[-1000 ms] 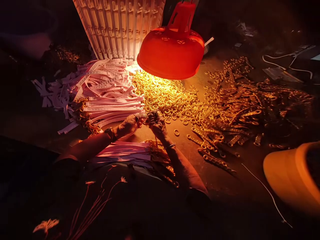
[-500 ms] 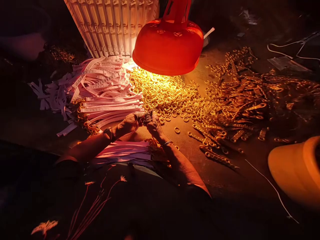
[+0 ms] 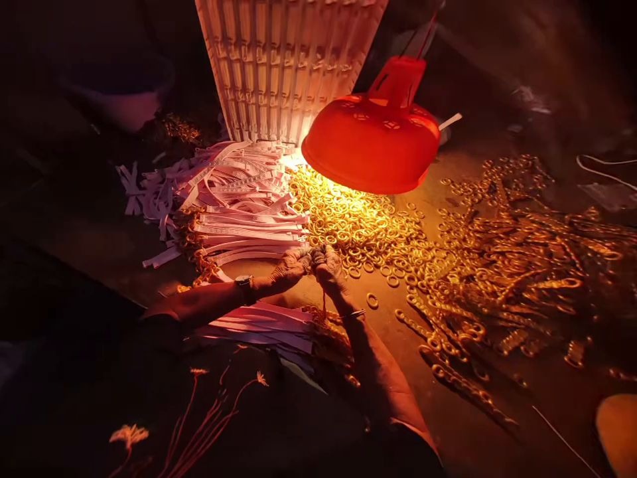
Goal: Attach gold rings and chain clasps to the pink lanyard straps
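My left hand (image 3: 287, 270) and my right hand (image 3: 328, 266) meet fingertip to fingertip just below the red lamp shade (image 3: 372, 145). Both are pinched shut on something small between them that I cannot make out; a thin thread hangs under the right hand. A heap of loose gold rings (image 3: 355, 224) lies right behind the hands. White paper strips (image 3: 239, 206) are piled to the left, and more strips (image 3: 263, 322) lie under my forearms. A watch is on my left wrist, a bangle on my right.
A white slatted basket (image 3: 283, 63) stands at the back. Strung gold ring chains (image 3: 517, 265) spread over the right of the dark surface. An orange bowl edge (image 3: 617, 425) shows at bottom right. White cables (image 3: 604, 169) lie far right.
The view has shifted, so everything sits further right and lower in frame. My hands stay pinched together in the same spot by the ring heap.
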